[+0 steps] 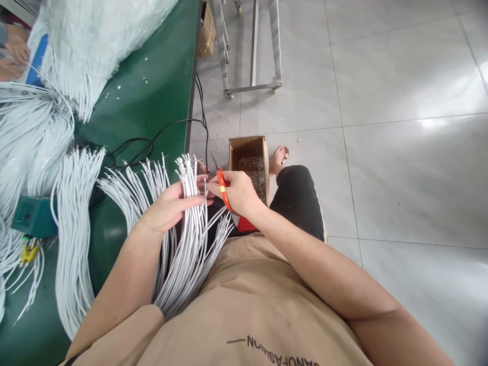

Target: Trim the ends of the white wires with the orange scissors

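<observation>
My left hand (168, 206) is closed round a bundle of white cables (194, 218), with the thumb across its front. The cable ends stand up above the fingers, and the lower lengths run down over my lap. In my right hand (242, 193) is a pair of orange-handled scissors (221, 189) with a yellow band, the blade pointing up and away. That hand's thumb and forefinger are at the end of one cable split off from the bundle. Whether they pinch it is hard to see. More loose white cables (129, 195) fan out left of my left hand, over the table edge.
On the green table (160, 66) lie cable bundles (74, 229), a dark green device (34, 217), a yellow part (29, 253) and a black cord (152, 140). Another person's hands (17, 48) are at far left. A cardboard box (248, 145) with scraps stands below, near a metal frame (253, 89).
</observation>
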A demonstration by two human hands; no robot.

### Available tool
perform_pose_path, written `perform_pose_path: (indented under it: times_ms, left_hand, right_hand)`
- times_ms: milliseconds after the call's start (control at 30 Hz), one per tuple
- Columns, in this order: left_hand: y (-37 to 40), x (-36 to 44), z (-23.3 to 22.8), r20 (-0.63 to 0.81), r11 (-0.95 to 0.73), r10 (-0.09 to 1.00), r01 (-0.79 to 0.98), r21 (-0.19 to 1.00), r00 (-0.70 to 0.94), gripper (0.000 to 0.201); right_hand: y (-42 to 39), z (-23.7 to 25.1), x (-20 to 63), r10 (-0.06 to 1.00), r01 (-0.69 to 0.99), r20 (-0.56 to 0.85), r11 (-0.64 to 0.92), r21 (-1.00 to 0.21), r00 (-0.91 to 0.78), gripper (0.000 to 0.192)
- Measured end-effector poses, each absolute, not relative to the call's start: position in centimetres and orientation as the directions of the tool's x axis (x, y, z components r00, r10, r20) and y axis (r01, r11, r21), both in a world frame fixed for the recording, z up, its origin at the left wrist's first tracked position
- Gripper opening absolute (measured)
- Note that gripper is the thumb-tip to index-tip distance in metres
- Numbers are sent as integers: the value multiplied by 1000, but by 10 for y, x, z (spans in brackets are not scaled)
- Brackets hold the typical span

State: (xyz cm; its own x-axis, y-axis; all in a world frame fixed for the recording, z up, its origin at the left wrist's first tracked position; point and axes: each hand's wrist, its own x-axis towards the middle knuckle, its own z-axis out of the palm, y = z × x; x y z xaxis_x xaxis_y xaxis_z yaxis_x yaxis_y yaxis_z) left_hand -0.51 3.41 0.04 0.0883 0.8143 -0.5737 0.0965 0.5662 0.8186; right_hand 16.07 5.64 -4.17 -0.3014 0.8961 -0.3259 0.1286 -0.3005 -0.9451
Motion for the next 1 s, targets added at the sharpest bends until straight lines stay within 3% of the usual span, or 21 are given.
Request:
perform_pose_path:
  times_ms: [233, 467, 600, 733, 833, 933, 1000]
  left_hand:
    - [36, -14, -3, -584, 570, 812, 213, 793, 0, 35]
    - [35, -8, -1, -548, 523, 837, 272, 808, 19, 43]
    - [35, -10, -3, -543, 521, 840, 281, 806, -2, 42]
    - [34, -9, -5, -532, 509, 846, 265, 819, 19, 33]
    - [33, -6, -2, -525, 513, 851, 230, 827, -11, 43]
    - [32, -3, 2, -548, 540, 836, 201, 817, -15, 57]
    - [31, -2, 5, -560, 550, 828, 192, 813, 2, 55]
  right_hand:
    - [49, -53, 158, 891, -255, -368, -433, -865, -265, 20]
    - [45, -50, 154, 864, -197, -377, -454, -869, -333, 16]
    - [38, -47, 153, 839, -403, -431, -539, -740, -332, 18]
    - [33, -47, 154, 774, -518, -453, -633, -576, -442, 32]
    - [32, -48, 161, 747, -495, -419, -659, -566, -516, 35]
    - [31, -51, 170, 781, -366, -433, -604, -708, -450, 33]
    - [30, -54, 176, 819, -169, -446, -528, -832, -362, 33]
